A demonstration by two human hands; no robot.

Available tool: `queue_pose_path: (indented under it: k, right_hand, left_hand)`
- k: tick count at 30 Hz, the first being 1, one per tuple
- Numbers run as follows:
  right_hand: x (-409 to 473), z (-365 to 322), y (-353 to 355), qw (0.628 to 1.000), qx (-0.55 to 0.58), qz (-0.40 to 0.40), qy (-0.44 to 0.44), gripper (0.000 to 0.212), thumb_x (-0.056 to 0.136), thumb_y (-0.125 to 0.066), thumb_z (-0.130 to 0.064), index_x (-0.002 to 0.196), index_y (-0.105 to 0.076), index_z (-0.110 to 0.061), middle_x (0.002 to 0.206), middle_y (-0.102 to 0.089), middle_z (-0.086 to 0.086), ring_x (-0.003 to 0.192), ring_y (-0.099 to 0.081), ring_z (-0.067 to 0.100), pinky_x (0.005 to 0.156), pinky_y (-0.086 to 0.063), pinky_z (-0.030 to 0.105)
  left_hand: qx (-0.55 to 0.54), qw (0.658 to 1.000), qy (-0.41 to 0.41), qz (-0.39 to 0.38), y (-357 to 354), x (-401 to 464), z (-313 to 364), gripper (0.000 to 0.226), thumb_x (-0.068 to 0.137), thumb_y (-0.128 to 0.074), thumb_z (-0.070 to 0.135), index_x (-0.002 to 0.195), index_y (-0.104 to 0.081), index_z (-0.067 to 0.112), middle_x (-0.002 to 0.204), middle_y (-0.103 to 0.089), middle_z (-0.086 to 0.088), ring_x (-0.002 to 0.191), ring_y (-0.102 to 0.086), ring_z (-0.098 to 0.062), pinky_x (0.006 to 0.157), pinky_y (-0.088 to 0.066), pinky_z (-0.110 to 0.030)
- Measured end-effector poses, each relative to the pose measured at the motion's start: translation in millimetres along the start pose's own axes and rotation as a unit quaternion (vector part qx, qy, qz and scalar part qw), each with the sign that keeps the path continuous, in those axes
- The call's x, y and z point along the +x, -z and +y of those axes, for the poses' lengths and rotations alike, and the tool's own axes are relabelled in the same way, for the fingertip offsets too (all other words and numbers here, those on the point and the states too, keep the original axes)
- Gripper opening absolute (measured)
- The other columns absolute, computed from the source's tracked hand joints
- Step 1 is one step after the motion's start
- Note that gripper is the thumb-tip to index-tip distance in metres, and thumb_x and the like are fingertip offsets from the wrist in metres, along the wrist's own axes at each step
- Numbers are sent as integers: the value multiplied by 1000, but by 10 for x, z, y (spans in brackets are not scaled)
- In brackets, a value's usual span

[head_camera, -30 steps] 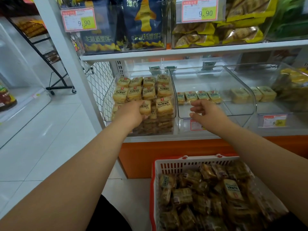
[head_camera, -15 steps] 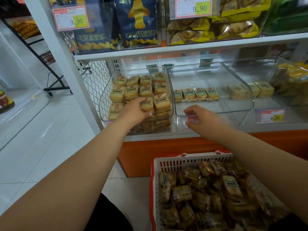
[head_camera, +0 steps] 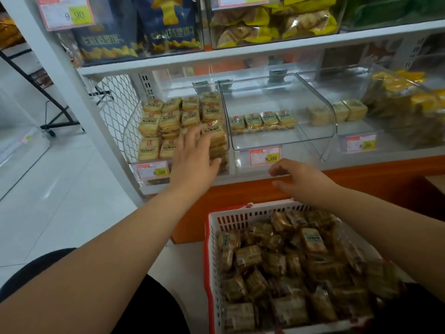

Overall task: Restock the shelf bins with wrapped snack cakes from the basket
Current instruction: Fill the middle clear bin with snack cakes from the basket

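A clear shelf bin (head_camera: pixel 131 131) on the left is packed with stacked yellow wrapped snack cakes (head_camera: pixel 168 116). My left hand (head_camera: pixel 195 157) reaches into its front, fingers spread and fairly straight, touching the cakes there. The clear bin (head_camera: pixel 320 121) beside it holds one row of cakes (head_camera: pixel 261 120) at its back. My right hand (head_camera: pixel 301 180) hovers in front of that bin's lower edge, fingers loosely curled, holding nothing. A white and red basket (head_camera: pixel 240 216) at the lower right is full of wrapped cakes (head_camera: pixel 289 266).
Price tags (head_camera: pixel 265 156) reading 8.00 hang on the bin fronts. A third bin (head_camera: pixel 349 110) to the right holds a few pale cakes. The upper shelf (head_camera: pixel 240 55) carries snack bags. An orange shelf base (head_camera: pixel 361 179) runs behind the basket; white floor tiles (head_camera: pixel 60 189) lie to the left.
My right hand has dropped from the middle bin's front toward the basket. My left hand has opened and shifted right over the front cakes. The camera has tilted slightly down.
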State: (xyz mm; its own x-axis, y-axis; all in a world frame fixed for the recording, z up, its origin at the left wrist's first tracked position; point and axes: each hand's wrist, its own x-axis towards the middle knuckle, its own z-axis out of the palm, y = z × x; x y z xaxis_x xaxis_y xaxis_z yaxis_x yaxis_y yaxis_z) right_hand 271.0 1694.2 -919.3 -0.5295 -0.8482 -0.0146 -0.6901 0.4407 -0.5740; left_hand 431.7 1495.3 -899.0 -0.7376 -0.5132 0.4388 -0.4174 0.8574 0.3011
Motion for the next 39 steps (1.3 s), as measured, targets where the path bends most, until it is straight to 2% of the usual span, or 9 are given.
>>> queue_pose_path:
  k: [3,9,12,16,22,27,30,35,39]
  right_hand:
    - [-105,187,-106,998,-24,-53,-33,26,93,-64,-29,118,-58,-30,110,-58,-15,102,-55,4,85,-44,20]
    - [-570,709,-405,944,-153,-286,-62,26,95,-58,-32,119,-57,-23,101,-59,-9,89,-56,8,72,-38,21]
    - [-812,887,-607,908,-146,-383,-85,10,93,-61,-40,92,-53,-34,94,-57,-8,84,-55,11,69,-40,25]
    - [-1017,987,-905,885,-197,-417,-54,34,92,-52,-58,85,-56,-25,85,-55,-2,78,-55,18,69,-49,33]
    - [-900,951,-857,879,-191,-431,-73,20,91,-56,-45,90,-58,-25,89,-58,-2,78,-55,16,60,-41,28]
    - [-620,862,-330,931,105,-316,-150,13,95,-59,-27,106,-61,-35,109,-58,-5,95,-60,12,66,-50,21]
    - [-570,772,-115,922,217,-288,-141,31,90,-66,-14,109,-60,-37,112,-60,-3,88,-64,7,65,-51,14]
    - [-651,446,-44,993,-18,-85,85,33,86,-69,-20,111,-57,-37,111,-53,-19,98,-55,-1,79,-43,11]
    - [-719,188,-54,968,-74,-43,237,25,87,-65,-28,112,-59,-28,121,-50,-11,111,-48,3,95,-42,16]
  left_hand:
    - [-75,995,-23,-66,-310,-299,379,46,87,-68,34,129,-50,30,143,-30,6,136,-26,-22,111,-26,-40]
    - [-81,903,19,-422,-1003,-974,785,49,88,-65,46,133,-49,36,148,-30,5,136,-31,-22,107,-33,-39]
    - [-63,865,-13,-497,-1157,-1136,835,52,89,-63,48,136,-45,36,149,-28,5,136,-30,-23,110,-35,-40]
    - [-79,819,13,-569,-1260,-1161,836,60,88,-64,54,140,-42,34,148,-29,0,126,-44,-22,104,-45,-38]
    - [-187,787,109,-578,-1291,-1056,853,54,91,-66,39,139,-45,29,125,-50,9,100,-50,-4,72,-43,-16]
    - [-259,779,145,-552,-1206,-919,840,56,89,-65,17,140,-45,28,131,-54,8,114,-53,-9,85,-45,-21]
    - [-366,727,226,-535,-1038,-798,795,42,84,-72,27,120,-52,37,117,-59,10,106,-56,-8,86,-47,-25]
    - [-520,579,344,-525,-733,-591,658,47,84,-66,38,126,-56,17,130,-60,-16,106,-68,-30,85,-59,-37]
    - [-579,640,326,-386,-611,-530,615,32,92,-58,0,121,-58,12,109,-66,-9,90,-70,-19,65,-58,-27]
